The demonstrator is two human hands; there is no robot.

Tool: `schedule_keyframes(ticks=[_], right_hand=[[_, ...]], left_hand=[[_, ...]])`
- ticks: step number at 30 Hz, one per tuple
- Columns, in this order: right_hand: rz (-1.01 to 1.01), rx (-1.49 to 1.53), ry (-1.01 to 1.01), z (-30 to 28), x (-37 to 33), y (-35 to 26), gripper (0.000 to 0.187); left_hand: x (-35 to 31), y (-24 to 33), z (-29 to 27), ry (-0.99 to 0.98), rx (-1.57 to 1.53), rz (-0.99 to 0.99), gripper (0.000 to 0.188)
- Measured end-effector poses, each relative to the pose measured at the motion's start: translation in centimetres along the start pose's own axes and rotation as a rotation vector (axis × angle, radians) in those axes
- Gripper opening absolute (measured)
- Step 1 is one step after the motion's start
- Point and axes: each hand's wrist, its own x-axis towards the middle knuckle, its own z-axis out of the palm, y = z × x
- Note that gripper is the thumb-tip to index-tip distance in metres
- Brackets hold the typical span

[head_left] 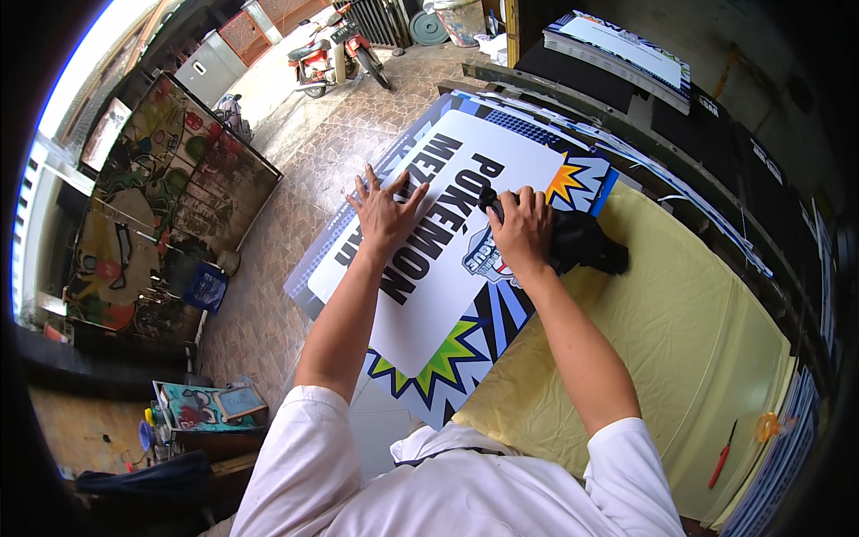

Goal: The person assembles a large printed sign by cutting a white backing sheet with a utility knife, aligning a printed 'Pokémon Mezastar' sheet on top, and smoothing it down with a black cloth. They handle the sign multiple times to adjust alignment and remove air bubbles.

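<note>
A large printed board [456,331] lies aslant before me, with a white middle, bold black lettering and a bright blue, green and orange border. My left hand [386,212] rests on its white part with the fingers spread. On the board's right half, my right hand [522,231] is closed around a bunched black cloth [582,242]. Part of this soft dark bundle hangs out to the right of the hand, over the board's edge. What lies under my right palm is hidden.
A yellow sheet [662,340] covers the worktop on the right. On it lies a red-handled tool [721,461]. A tape roll [767,427] sits near its edge. Stacked boards [617,58] stand far right. A red motorcycle [335,58] is parked beyond on the tiled floor [268,295].
</note>
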Motion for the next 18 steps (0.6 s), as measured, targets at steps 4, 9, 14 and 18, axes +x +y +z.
schedule_keyframes(ticks=[4, 9, 14, 18], right_hand=[[-0.006, -0.006, 0.009, 0.09, 0.05, 0.13, 0.025], [-0.015, -0.004, 0.022, 0.22, 0.03, 0.17, 0.025], [-0.014, 0.003, 0.031, 0.29, 0.09, 0.1, 0.025], [-0.015, -0.004, 0.034, 0.23, 0.0, 0.16, 0.025]], left_hand=[[0.24, -0.03, 0.18, -0.004, -0.01, -0.015, 0.069], [0.06, 0.37, 0.04, 0.013, -0.012, -0.033, 0.068], [0.17, 0.58, -0.16, 0.032, 0.004, -0.054, 0.067], [0.07, 0.77, -0.04, 0.045, 0.014, -0.079, 0.072]])
